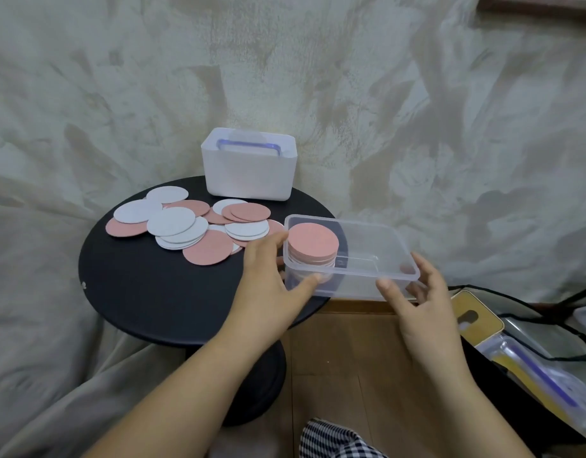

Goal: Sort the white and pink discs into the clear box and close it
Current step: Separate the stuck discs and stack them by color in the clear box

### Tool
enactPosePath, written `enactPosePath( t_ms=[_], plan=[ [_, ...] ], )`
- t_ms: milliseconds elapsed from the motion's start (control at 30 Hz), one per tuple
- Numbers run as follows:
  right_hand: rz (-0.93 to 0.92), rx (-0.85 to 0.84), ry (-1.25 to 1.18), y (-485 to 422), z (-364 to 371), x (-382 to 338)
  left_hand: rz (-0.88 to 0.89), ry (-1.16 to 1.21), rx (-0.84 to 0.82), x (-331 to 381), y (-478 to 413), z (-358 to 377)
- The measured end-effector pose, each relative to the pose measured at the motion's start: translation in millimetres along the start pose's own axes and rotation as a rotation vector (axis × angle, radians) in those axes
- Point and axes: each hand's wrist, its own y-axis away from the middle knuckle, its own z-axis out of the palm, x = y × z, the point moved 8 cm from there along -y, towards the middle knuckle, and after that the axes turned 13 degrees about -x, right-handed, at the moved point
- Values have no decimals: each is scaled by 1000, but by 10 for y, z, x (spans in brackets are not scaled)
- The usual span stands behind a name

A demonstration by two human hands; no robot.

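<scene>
The clear box (377, 228) sits at the right edge of the round black table (153, 292), with about half of it overhanging the floor. Inside its left end lies a stack of discs with a pink disc (313, 241) on top. My left hand (268, 276) grips the box's near left corner, thumb on the front wall and fingers along the left side. At the near right corner my right hand (417, 302) holds the box, thumb on the front wall. Loose white discs (171, 221) and pink discs (207, 251) lie overlapping on the table's left and middle.
A white container (248, 173) stands at the table's back edge with a blue-rimmed clear lid (252, 145) upright inside it. Cloth drapes behind and to the left. On the wooden floor (351, 342) at the right lies a bag with packaged items (533, 358).
</scene>
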Motion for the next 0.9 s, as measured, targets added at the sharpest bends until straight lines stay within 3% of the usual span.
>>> enactPosePath(
  t_ms=[233,400,500,700,900],
  plan=[
    [-47,32,-48,51,6,15,-57,-37,68,-69,-204,-224],
    [63,-55,-143,-245,49,-9,-107,37,156,-73,29,-154],
    [101,-132,-165,-363,120,-6,-120,153,47,-61,187,119],
    [7,-152,-153,-102,83,3,-83,218,-129,49,90,301],
    [-67,-90,-135,39,7,46,-88,76,-232,32,-119,342]
  ],
)
